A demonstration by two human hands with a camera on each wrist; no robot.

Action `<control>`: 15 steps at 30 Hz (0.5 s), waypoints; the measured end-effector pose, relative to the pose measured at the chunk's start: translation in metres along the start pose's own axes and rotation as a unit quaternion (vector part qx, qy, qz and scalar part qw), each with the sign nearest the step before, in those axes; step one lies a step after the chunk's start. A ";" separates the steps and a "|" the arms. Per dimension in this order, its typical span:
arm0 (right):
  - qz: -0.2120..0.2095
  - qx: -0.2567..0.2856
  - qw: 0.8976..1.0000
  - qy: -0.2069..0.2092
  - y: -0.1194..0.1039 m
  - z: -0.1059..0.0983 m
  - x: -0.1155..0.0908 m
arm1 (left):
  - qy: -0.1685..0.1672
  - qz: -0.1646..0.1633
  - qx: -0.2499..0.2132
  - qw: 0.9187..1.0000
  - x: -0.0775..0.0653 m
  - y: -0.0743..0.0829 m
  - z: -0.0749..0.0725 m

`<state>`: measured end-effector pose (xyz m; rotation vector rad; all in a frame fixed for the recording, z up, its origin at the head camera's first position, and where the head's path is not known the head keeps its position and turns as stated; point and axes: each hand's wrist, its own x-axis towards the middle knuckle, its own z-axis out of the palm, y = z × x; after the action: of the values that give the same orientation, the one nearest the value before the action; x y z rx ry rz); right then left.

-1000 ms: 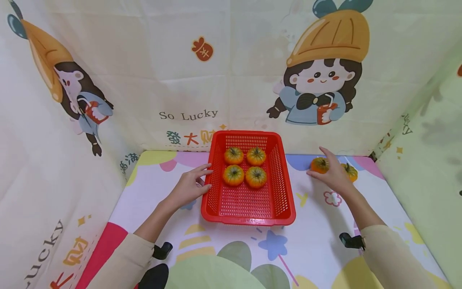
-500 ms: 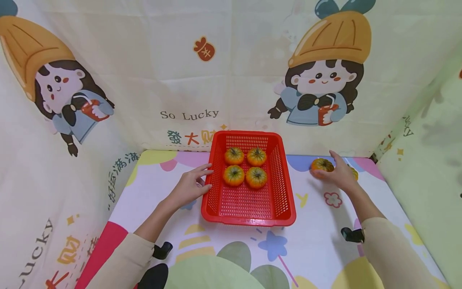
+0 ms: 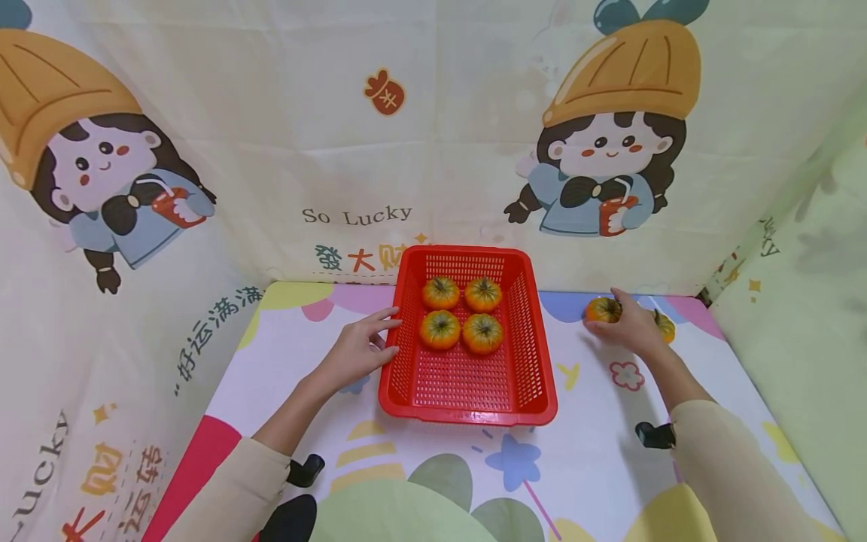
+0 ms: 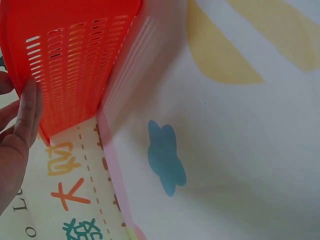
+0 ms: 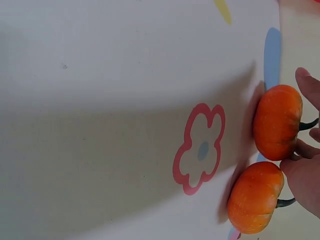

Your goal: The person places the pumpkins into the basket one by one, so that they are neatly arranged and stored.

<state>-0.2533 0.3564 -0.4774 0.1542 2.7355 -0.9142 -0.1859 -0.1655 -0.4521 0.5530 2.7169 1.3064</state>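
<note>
My left hand (image 3: 355, 350) lies against the left rim of a red plastic basket (image 3: 481, 415), fingers stretched along its outside; the left wrist view shows fingers (image 4: 25, 115) touching the slotted wall. Several small orange pumpkins with greenish tops, one of them the front right pumpkin (image 3: 482, 333), sit in the basket's back half. Over on the right, my right hand (image 3: 633, 327) is spread around a pumpkin (image 3: 601, 310), thumb in front and index finger behind. The right wrist view shows one fingertip (image 5: 302, 73) just off this pumpkin (image 5: 277, 122). Another pumpkin (image 3: 665, 327) is partly hidden behind the hand.
A white tablecloth (image 3: 589, 444) with coloured prints covers the table. Printed cloth hangs behind the basket as a back wall (image 3: 467, 150), with side walls of cloth at left and right.
My right hand shifted slightly right, then came back left and closer around the nearer pumpkin. The left hand and the basket stay in place.
</note>
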 end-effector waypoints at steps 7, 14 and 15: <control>-0.020 0.008 1.000 0.016 0.001 0.008 0.000 | 0.003 0.004 0.002 1.000 -0.001 0.001 0.000; -0.062 -0.015 0.997 0.043 0.008 0.022 -0.001 | 0.002 -0.004 -0.001 1.000 0.000 0.000 0.001; -0.065 -0.018 0.997 0.045 0.009 0.023 -0.001 | 0.002 -0.005 -0.001 1.000 0.000 0.000 0.001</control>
<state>-0.2458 0.3492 -0.5000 0.0117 2.8726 -0.9121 -0.1857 -0.1648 -0.4530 0.5378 2.7174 1.3082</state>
